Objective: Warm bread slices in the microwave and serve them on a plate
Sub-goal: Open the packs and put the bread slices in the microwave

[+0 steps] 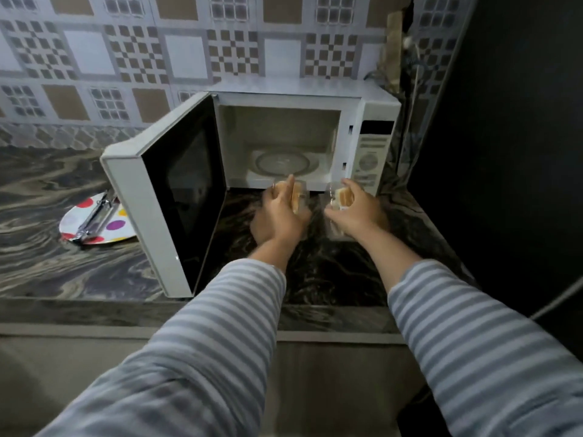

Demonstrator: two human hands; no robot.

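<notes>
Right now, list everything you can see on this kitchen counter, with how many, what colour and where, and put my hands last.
white microwave oven: one, white, back of the counter, door swung open to the left, cavity holds only its glass turntable
polka-dot round plate: one, white with coloured dots, on the counter left of the door
metal tongs: one, silver, lying on that plate
clear containers of bread slices: two, transparent with tan bread, in front of the microwave opening, one per hand
dark marbled countertop: one, grey-brown swirls
left hand: grips the left container
right hand: grips the right container
</notes>
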